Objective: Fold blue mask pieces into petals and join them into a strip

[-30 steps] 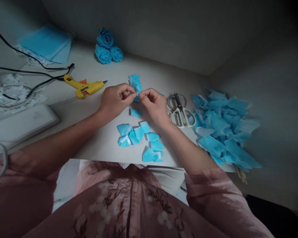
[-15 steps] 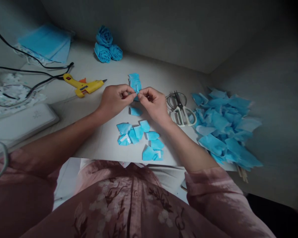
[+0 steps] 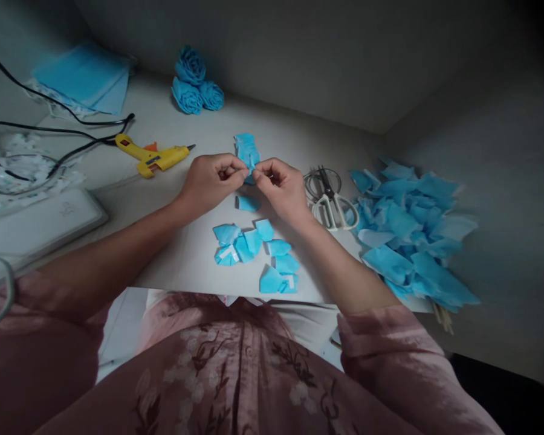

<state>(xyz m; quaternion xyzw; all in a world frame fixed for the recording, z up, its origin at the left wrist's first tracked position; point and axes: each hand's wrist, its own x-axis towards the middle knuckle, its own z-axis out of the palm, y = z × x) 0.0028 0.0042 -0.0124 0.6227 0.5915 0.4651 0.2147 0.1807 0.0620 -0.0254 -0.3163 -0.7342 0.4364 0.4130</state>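
Observation:
Between my fingertips is a small blue fabric petal (image 3: 251, 165), pinched from both sides. My left hand (image 3: 213, 183) grips its left edge with thumb and forefinger. On the other side, my right hand (image 3: 281, 186) pinches its right edge, the remaining fingers curled. Just beyond the hands lie several overlapping blue pieces (image 3: 245, 144), partly covered by the fingers. One single blue petal (image 3: 247, 203) rests on the table between my wrists. Nearer me are several more blue petals (image 3: 252, 240), two of them showing white patches.
A yellow glue gun (image 3: 156, 160) lies to the left with its black cable. White-handled scissors (image 3: 330, 202) are right of my right hand, beside a big heap of blue fabric pieces (image 3: 399, 223). Three blue fabric roses (image 3: 189, 96) and a stack of blue masks (image 3: 84, 78) sit at the back.
My hands stay in nearly the same spot, both still pinching the petal. Only the fingertips and the petal's fold have shifted slightly.

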